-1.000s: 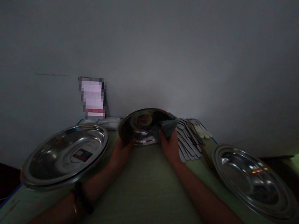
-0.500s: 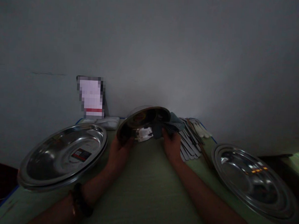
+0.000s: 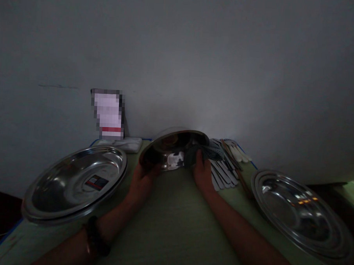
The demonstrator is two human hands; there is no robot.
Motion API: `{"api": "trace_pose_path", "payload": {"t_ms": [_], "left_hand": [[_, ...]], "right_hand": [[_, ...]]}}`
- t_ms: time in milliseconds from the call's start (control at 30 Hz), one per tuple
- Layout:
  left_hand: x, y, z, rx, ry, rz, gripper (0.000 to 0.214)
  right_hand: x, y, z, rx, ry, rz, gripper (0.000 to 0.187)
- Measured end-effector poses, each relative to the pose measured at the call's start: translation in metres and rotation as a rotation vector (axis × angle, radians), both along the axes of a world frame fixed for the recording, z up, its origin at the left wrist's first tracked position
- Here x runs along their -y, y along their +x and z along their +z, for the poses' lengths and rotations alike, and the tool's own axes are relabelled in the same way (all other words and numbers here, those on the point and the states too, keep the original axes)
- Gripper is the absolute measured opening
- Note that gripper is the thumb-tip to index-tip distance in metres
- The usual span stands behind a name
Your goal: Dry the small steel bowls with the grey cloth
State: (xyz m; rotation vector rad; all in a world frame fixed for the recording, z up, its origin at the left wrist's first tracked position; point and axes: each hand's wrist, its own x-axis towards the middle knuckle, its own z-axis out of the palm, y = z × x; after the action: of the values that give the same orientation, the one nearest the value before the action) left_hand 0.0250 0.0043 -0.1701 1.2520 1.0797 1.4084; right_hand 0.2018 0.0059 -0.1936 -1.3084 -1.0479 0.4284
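"So, where's the steel basin [image 3: 173, 146] that's being handled?"

"Middle of the scene, over the far half of the table [image 3: 172, 230], tipped so its hollow side faces the wearer. I can't tell whether its underside touches the tabletop."

"And the hands?"

"Both busy. The left hand [image 3: 142, 181] is closed on the basin's near left edge, thumb on the inner side; the rest of its fingers are mostly hidden. The right hand [image 3: 203, 174] has a grey cloth [image 3: 190, 155] pinched in its fingers, pressed to the basin's right side, with part of it trailing to the right."

"Anything on the left wrist?"

"A dark bracelet [image 3: 96, 236]."

"What lies around them?"

"Just right of the right hand, a row of metal cutlery [image 3: 223, 174] fans over the table, with white-handled pieces [image 3: 239, 155] beyond it. Nearer the right edge sit stacked oval-looking dishes [image 3: 296, 216], nested and shiny."

"On the other side?"

"Another stack of wide metal basins [image 3: 64, 190], the top one bearing a dark label [image 3: 96, 182] on its floor. Behind that, a pale packet [image 3: 132, 145] lies near the wall [image 3: 180, 62], and a device with a blurred screen [image 3: 110, 113] leans there, upright."
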Motion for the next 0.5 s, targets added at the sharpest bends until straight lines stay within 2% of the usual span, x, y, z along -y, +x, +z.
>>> {"api": "trace_pose_path", "payload": {"t_ms": [167, 367, 500], "left_hand": [[-0.003, 0.0, -0.005, 0.07, -0.142, 0.035, 0.051], [-0.002, 0.002, -0.003, 0.128, -0.194, 0.046, 0.06], [-0.002, 0.004, -0.003, 0.147, -0.206, 0.033, 0.059]], "right_hand": [[-0.004, 0.002, -0.01, -0.009, 0.017, -0.026, 0.044], [-0.002, 0.0, 0.004, -0.071, 0.069, -0.041, 0.054], [0.002, -0.002, 0.007, -0.011, 0.084, -0.019, 0.038]]}}
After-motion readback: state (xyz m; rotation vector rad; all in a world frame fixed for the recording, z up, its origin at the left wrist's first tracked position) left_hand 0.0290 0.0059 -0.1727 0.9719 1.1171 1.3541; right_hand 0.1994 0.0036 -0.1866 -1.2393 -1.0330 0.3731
